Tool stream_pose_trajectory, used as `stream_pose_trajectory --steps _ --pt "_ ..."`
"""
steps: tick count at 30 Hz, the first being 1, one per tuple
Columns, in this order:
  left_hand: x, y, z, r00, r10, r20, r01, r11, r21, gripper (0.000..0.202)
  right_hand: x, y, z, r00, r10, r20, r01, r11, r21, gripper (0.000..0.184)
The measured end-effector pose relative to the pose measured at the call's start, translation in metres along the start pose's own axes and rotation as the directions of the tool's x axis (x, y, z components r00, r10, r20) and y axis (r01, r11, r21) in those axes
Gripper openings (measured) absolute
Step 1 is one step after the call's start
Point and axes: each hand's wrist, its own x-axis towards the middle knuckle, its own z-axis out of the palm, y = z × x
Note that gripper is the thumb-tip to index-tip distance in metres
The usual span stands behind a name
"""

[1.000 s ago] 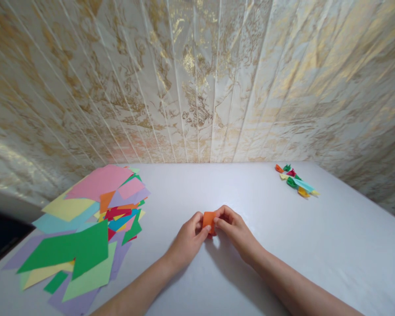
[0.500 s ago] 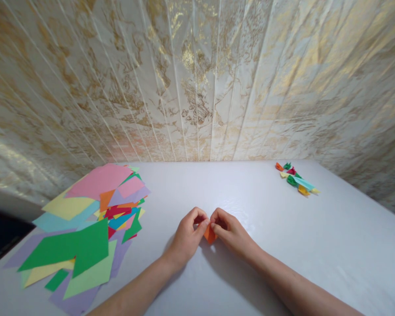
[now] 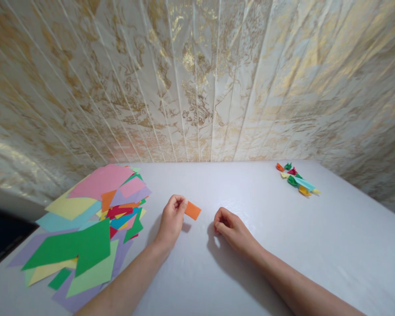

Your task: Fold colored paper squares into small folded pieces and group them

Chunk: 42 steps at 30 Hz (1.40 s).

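A small orange piece of paper (image 3: 193, 211) is pinched at its left end between the thumb and fingers of my left hand (image 3: 172, 219). It looks flat and four-sided, held just above the white table, where its shadow falls. To its right, my right hand (image 3: 232, 227) is closed, with thumb and curled fingertips together near the table top. Whether anything sits between those fingertips I cannot make out. A gap separates my right hand from the orange paper.
Coloured sheets and scraps (image 3: 69, 241) lie piled on the left of the white table (image 3: 191, 281). Several small folded paper pieces (image 3: 292, 180) sit at the back right. A white and gold patterned curtain (image 3: 197, 87) hangs behind the table.
Both hands were together on the orange paper. My left hand has moved left and away with an orange piece, which now shows flat; my right hand has stayed nearly in place.
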Motion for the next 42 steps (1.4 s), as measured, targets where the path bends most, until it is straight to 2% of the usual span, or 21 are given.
stream_pose_trajectory --steps 4,6,9,13,19,23,28,32,36,39,42 --pt "-0.003 0.000 0.002 0.990 -0.093 0.105 0.101 0.992 -0.075 0.026 -0.003 -0.002 0.001 0.998 -0.032 -0.045 0.029 0.998 -0.057 0.007" --pt "-0.007 0.001 0.005 0.980 -0.125 0.154 0.144 0.983 -0.114 0.027 -0.006 -0.006 0.002 0.990 -0.134 -0.035 0.127 0.978 -0.164 0.018" --pt "-0.011 0.002 0.008 0.967 -0.165 0.192 0.195 0.969 -0.149 0.028 -0.010 -0.011 0.005 0.948 -0.315 0.038 0.312 0.901 -0.301 0.032" --pt "-0.015 0.002 0.011 0.954 -0.213 0.211 0.249 0.956 -0.158 0.027 -0.014 -0.011 0.007 0.921 -0.377 0.097 0.384 0.845 -0.373 0.035" --pt "-0.018 0.001 0.012 0.934 -0.257 0.249 0.304 0.936 -0.176 0.028 -0.014 -0.011 0.009 0.930 -0.349 0.115 0.364 0.837 -0.408 0.036" --pt "-0.018 0.001 0.012 0.937 -0.253 0.241 0.293 0.944 -0.149 0.028 -0.014 -0.015 0.009 0.936 -0.328 0.128 0.351 0.836 -0.422 0.030" --pt "-0.020 0.002 0.013 0.951 -0.178 0.251 0.185 0.983 -0.004 0.023 -0.017 -0.016 0.010 0.942 -0.318 0.110 0.334 0.848 -0.411 0.026" --pt "-0.022 0.004 0.014 0.959 -0.112 0.261 0.097 0.993 0.071 0.022 -0.016 -0.014 0.011 0.961 -0.271 0.055 0.270 0.876 -0.400 0.021" --pt "-0.026 0.007 0.014 0.917 -0.096 0.386 0.116 0.993 -0.027 0.031 -0.012 -0.014 0.006 0.968 -0.242 -0.067 0.192 0.884 -0.425 0.011" --pt "-0.030 0.008 0.018 0.868 -0.079 0.491 0.140 0.986 -0.090 0.038 -0.008 -0.013 0.002 0.974 -0.176 -0.143 0.123 0.939 -0.320 0.008" --pt "-0.031 0.006 0.022 0.857 -0.072 0.510 0.138 0.986 -0.094 0.039 -0.005 -0.009 0.003 0.980 -0.129 -0.149 0.095 0.971 -0.218 0.007"
